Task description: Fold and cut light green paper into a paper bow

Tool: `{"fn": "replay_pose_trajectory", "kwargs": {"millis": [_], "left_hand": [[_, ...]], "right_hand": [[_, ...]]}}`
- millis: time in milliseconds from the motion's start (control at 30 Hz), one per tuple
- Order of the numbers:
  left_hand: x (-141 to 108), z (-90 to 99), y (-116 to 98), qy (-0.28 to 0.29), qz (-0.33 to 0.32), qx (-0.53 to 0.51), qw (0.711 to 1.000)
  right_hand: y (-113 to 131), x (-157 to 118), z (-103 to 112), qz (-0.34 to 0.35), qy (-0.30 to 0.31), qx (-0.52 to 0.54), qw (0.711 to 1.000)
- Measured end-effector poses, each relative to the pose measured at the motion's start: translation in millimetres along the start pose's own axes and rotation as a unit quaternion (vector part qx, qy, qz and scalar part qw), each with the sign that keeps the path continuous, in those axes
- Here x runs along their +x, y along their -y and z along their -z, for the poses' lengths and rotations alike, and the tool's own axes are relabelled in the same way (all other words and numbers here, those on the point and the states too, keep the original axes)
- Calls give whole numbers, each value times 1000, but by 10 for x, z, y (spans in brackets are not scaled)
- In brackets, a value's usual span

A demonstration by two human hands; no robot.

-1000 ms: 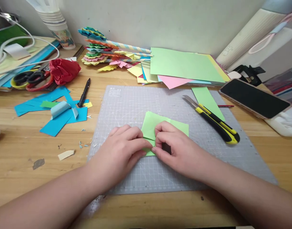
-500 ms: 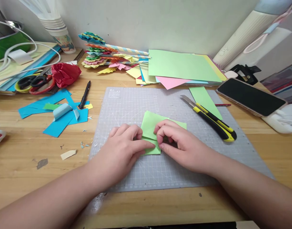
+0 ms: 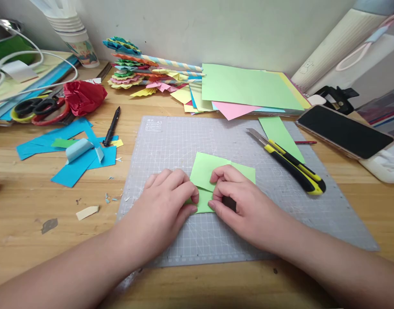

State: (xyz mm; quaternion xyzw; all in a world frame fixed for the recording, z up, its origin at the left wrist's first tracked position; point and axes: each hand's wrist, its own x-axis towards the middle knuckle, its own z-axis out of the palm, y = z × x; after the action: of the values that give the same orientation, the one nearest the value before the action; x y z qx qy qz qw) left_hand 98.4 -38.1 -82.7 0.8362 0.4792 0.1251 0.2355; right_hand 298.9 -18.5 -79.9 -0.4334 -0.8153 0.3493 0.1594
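Several light green pieces of paper (image 3: 207,169) lie overlapped on the grey cutting mat (image 3: 171,148). Closest to me is a small green paper piece (image 3: 204,201), partly covered by my fingers. My left hand (image 3: 169,204) has its thumb and index finger closed on that piece's left end. At its right end, my right hand (image 3: 242,199) pinches with curled fingers, the thumb on the near edge. Part of the paper under both hands is hidden. To the right rests a yellow and black utility knife (image 3: 290,165), its blade out, beside a green paper strip (image 3: 282,137).
Blue paper scraps (image 3: 71,174), a black pen (image 3: 112,126), scissors (image 3: 39,107) and a crumpled red paper (image 3: 85,98) lie left of the mat. Along the wall are paper flowers on striped straws (image 3: 171,64) and a paper stack (image 3: 248,88). A phone (image 3: 344,131) sits at right.
My left thumb and index finger have drawn back left from the middle of the small green piece to its left end. My right hand has barely moved. The whole view has shifted slightly.
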Motion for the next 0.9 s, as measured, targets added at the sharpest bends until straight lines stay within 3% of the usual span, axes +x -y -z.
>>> {"fn": "replay_pose_trajectory", "kwargs": {"millis": [900], "left_hand": [[-22,0,5,-5,-10,7,1000]], "right_hand": [[37,12,-10,-47,-4,1,999]]}}
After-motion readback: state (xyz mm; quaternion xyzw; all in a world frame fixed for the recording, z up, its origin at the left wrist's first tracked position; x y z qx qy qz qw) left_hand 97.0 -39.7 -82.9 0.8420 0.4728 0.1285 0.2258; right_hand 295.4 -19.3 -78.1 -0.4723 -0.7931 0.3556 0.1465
